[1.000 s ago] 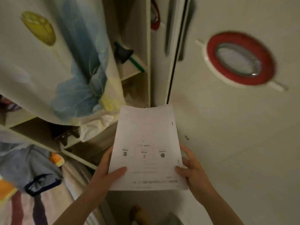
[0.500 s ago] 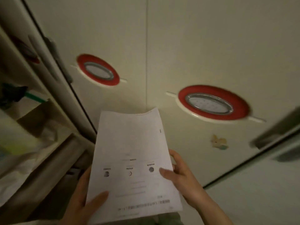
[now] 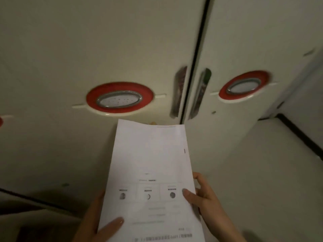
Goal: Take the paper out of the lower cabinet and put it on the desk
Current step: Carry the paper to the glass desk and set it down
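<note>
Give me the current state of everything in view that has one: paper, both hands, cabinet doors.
Paper: out of the cabinet, held up in the air, printed side facing the camera, not on any desk.
Left hand: gripping the paper's lower left edge, thumb on top.
Right hand: gripping the paper's right edge, thumb on top.
Cabinet doors: both shut, only a thin dark gap between them.
</note>
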